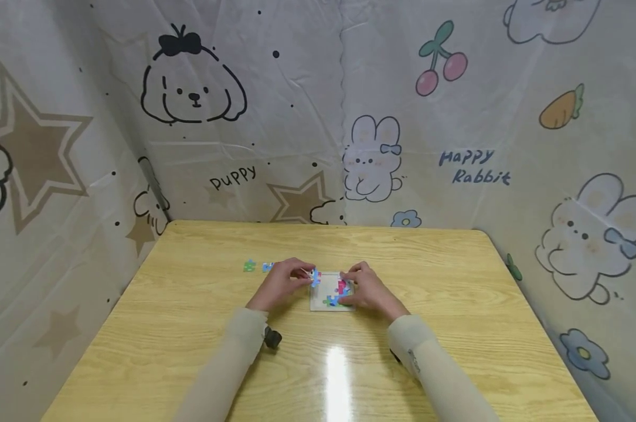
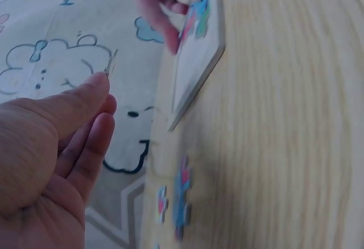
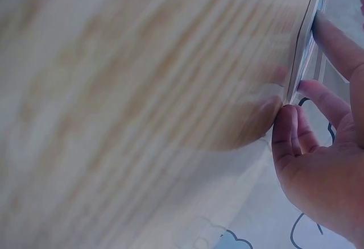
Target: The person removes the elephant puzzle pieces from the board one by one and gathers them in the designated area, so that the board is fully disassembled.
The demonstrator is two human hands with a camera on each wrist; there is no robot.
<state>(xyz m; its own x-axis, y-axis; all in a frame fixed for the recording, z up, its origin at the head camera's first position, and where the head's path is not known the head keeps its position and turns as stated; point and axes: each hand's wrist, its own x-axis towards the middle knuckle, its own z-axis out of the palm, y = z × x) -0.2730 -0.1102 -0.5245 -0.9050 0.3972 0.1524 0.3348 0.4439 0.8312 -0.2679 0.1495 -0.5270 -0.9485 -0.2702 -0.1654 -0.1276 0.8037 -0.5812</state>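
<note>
Creased cream sheeting [image 1: 296,88], printed with pink cherries [image 1: 455,67] and brown five-pointed stars [image 1: 299,197], hangs behind a yellow wood-grain tabletop [image 1: 455,264].

Pale beige sleeves [image 1: 214,366] leave the left hand [image 1: 283,283] and right hand [image 1: 371,288] bare — a small black block [image 1: 272,338] juts by the left cuff [image 1: 249,328], dark lettering [image 1: 414,360] marks the right sleeve [image 1: 444,375].
</note>
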